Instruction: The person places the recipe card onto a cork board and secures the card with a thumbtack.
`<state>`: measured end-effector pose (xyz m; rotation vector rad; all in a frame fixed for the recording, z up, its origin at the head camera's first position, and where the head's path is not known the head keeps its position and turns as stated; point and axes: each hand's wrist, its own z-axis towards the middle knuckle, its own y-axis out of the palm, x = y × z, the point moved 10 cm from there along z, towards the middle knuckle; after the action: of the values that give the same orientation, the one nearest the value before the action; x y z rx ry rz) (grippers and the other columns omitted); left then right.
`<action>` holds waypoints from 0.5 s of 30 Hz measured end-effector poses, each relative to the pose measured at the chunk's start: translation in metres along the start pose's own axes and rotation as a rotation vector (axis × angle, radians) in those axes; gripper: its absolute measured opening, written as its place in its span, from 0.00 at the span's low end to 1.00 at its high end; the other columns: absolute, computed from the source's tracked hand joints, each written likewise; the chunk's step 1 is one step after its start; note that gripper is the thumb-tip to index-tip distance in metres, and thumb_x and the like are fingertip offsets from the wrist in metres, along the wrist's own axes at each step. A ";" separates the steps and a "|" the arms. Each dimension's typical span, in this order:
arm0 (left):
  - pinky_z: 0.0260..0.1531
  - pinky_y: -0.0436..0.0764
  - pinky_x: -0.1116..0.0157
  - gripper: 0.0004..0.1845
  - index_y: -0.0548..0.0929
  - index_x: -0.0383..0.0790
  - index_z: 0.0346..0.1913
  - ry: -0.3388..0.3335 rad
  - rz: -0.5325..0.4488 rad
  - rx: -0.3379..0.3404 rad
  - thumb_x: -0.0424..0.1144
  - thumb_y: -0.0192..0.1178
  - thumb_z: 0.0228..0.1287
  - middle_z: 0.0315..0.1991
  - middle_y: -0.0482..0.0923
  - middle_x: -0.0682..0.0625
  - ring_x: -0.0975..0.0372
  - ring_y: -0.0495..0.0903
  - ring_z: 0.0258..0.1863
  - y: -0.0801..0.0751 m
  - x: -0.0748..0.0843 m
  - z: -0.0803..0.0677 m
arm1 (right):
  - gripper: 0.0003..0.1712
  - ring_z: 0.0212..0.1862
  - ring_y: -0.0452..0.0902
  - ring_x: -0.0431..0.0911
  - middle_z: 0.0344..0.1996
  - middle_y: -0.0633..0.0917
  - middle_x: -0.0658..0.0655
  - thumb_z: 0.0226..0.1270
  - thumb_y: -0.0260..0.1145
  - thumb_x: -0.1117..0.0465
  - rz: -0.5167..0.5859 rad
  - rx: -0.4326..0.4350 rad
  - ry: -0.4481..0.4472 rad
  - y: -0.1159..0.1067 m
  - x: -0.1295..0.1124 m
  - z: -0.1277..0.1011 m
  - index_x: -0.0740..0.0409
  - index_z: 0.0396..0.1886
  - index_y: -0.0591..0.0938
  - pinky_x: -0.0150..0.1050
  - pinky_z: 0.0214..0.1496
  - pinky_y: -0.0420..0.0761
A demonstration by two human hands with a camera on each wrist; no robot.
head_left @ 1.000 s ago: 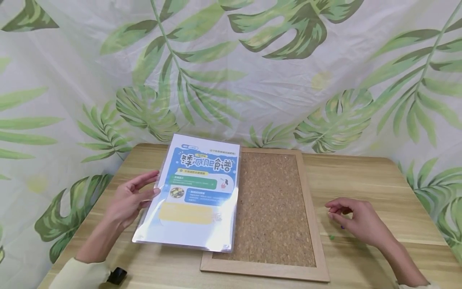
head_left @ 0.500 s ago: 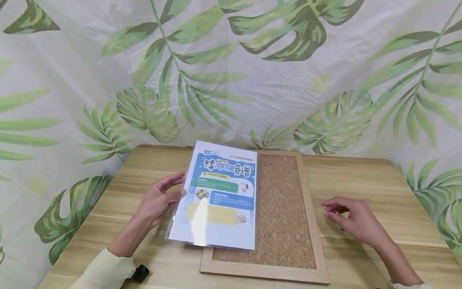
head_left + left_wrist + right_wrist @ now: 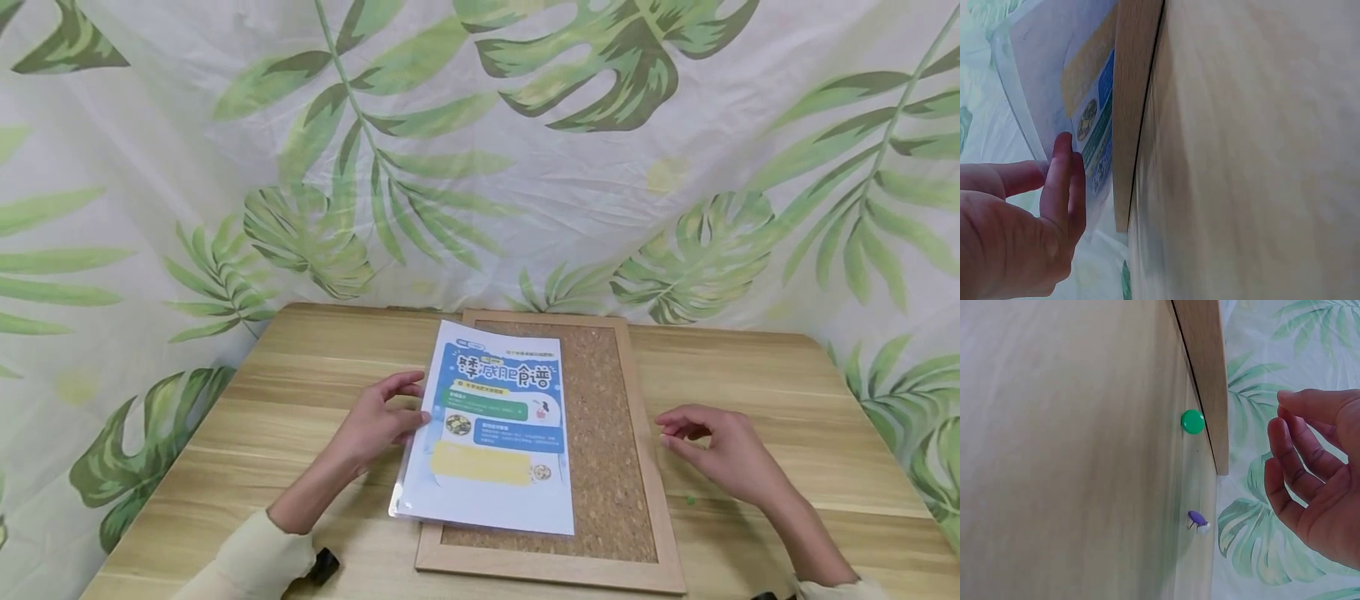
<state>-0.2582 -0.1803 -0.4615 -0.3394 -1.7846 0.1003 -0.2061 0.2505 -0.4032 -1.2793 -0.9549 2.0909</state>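
My left hand (image 3: 411, 410) pinches the left edge of a clear-sleeved sheet (image 3: 495, 433) printed in blue, green and yellow. The sheet lies tilted over the left half of a wood-framed cork board (image 3: 603, 433), and its near left corner overhangs the frame. The left wrist view shows my left hand (image 3: 1054, 159) at the sheet (image 3: 1085, 87) beside the board's frame (image 3: 1135, 94). My right hand (image 3: 669, 429) hovers right of the board, loosely curled and holding nothing. Below my right hand (image 3: 1282, 415) lie a green pushpin (image 3: 1192, 422) and a purple pushpin (image 3: 1197, 520).
The board rests on a light wooden table (image 3: 787, 383). A leaf-print cloth (image 3: 480, 150) hangs behind the table and round its sides. The green pin (image 3: 691, 500) sits on the table just right of the frame. A small black object (image 3: 325, 567) shows by my left sleeve.
My left hand has carried the sheet to the right and lowered it over the cork board. My right hand has drifted slightly left, toward the frame.
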 end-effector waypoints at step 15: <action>0.28 0.87 0.55 0.38 0.66 0.36 0.73 0.065 0.058 -0.133 0.25 0.66 0.60 0.51 0.74 0.38 0.58 0.84 0.31 0.043 0.022 0.007 | 0.10 0.35 0.80 0.33 0.34 0.88 0.42 0.62 0.72 0.66 0.034 -0.039 0.001 0.006 -0.010 0.013 0.53 0.43 0.88 0.36 0.39 0.84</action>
<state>-0.2619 -0.1320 -0.4538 -0.4846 -1.7218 0.0115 -0.2133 0.2354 -0.3985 -1.3248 -0.9847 2.1072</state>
